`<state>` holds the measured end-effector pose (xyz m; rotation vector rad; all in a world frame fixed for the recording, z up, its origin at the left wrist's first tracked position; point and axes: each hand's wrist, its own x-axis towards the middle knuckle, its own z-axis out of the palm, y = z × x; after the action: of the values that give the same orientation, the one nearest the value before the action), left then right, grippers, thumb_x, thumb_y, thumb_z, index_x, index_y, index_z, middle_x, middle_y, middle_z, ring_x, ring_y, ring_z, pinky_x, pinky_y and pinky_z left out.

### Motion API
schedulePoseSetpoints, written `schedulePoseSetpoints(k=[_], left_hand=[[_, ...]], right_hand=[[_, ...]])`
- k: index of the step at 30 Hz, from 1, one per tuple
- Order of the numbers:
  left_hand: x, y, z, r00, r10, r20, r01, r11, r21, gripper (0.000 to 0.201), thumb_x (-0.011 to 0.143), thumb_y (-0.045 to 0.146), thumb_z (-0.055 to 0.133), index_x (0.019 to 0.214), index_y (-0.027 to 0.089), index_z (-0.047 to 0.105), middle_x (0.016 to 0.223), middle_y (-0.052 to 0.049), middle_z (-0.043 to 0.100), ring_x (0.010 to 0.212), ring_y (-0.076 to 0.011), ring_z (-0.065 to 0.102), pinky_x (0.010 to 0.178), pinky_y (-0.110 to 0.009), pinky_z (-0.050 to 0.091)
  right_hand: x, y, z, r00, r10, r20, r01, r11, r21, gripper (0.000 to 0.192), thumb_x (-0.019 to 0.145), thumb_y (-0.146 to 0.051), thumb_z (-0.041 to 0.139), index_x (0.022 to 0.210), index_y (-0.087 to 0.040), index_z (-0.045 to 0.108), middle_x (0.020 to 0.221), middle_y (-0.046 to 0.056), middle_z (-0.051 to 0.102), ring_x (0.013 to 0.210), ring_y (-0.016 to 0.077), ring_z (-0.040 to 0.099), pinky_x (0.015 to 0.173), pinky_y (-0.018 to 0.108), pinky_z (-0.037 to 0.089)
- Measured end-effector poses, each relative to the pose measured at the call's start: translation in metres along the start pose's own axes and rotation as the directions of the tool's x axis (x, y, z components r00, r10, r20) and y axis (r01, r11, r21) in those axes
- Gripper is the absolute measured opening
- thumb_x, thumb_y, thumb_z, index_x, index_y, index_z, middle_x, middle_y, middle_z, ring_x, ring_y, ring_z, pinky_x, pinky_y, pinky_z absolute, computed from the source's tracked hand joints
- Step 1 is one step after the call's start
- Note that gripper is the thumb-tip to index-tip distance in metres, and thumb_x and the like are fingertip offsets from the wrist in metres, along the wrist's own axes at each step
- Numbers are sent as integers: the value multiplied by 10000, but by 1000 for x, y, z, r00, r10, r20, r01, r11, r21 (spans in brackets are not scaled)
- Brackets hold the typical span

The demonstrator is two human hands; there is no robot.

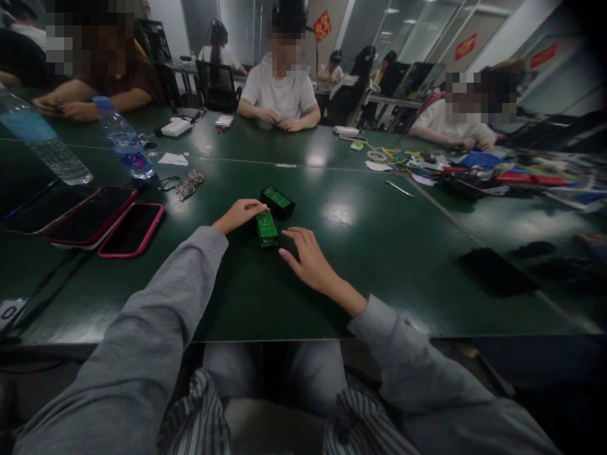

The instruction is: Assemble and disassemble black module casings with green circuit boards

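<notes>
Two small blocks topped with green circuit boards rest on the dark green table. My left hand reaches in from the left, its fingers closed on the far left end of the nearer circuit board. This board seems to sit on a stack or in a dark housing; its underside is hidden. Just behind it lies the other circuit board, in a black case. My right hand hovers right of the nearer board, thumb and fingers apart, with nothing in it.
Left stand two water bottles, one a blue-capped bottle, beside a red-edged phone and eyeglasses. A tweezers-like metal tool lies right, before a pile of cables. A dark flat object is nearer. Several people sit around the table.
</notes>
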<state>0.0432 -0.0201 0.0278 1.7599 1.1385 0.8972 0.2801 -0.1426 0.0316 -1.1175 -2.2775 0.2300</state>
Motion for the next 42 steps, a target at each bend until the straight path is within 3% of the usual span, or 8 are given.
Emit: schedulePoseSetpoints(k=[4,11,15,18,23,30,35,42], left_hand=[[-1,6,6,996,-12,88,19,997,-75,422,815,484,660,1009,114,718,1086,-124,731,989,-200,659,901,-354,489],[-1,6,10,983,-23,183,33,998,-51,507,772,562,682,1048,139,725,1106,-112,727,1033,-211,653,934,-361,467],[0,5,10,982,5,190,-1,1000,-20,520,773,589,665,1036,145,731,1087,-102,731,1046,-217,646,939,-361,464],[1,4,10,979,-5,206,6,1000,-5,527,774,595,658,1039,146,730,1067,-98,733,1026,-219,650,921,-362,473],[3,0,11,981,17,192,-12,1000,-25,474,784,526,671,1030,123,718,1002,-94,740,915,-180,665,851,-328,499],[3,-3,11,979,-16,205,15,1000,9,393,817,426,662,1052,113,695,881,-95,737,558,-78,548,500,-209,417],[4,-6,10,978,-1,208,-8,999,45,362,834,406,649,1056,125,700,893,-84,727,524,-62,519,471,-202,410],[5,-10,11,978,20,209,-36,997,73,340,847,388,634,1060,132,705,823,-56,694,511,-56,503,463,-196,400]], right_hand=[[0,-18,20,998,46,52,-48,998,39,508,949,-462,518,1334,-136,463,1315,186,528,1255,314,494,1040,538,459],[-6,-21,19,999,37,-12,-35,992,125,488,939,-328,528,1385,-176,398,1307,153,531,1239,271,511,1061,498,453],[-7,-27,12,999,-10,-30,12,997,79,521,962,-374,500,1446,-244,360,1489,131,380,1396,274,367,1129,523,376],[-7,-32,9,988,-115,102,113,993,26,526,977,-431,481,1465,-268,369,1596,90,260,1470,272,253,1154,524,334],[-5,-34,7,951,-224,211,233,972,-18,328,1006,-371,440,1273,-244,584,1475,58,486,1440,273,292,1101,503,357],[-5,-34,1,986,-157,58,154,987,47,175,990,-294,479,1063,-247,631,1097,43,691,1184,245,507,925,431,409],[-6,-35,2,994,-112,22,111,994,16,211,974,-320,500,1155,-255,587,1234,74,616,1216,249,502,959,449,395],[-3,-19,13,998,37,43,-36,999,-34,494,936,-327,547,1401,-230,412,1420,163,448,1324,322,433,1009,542,417]])
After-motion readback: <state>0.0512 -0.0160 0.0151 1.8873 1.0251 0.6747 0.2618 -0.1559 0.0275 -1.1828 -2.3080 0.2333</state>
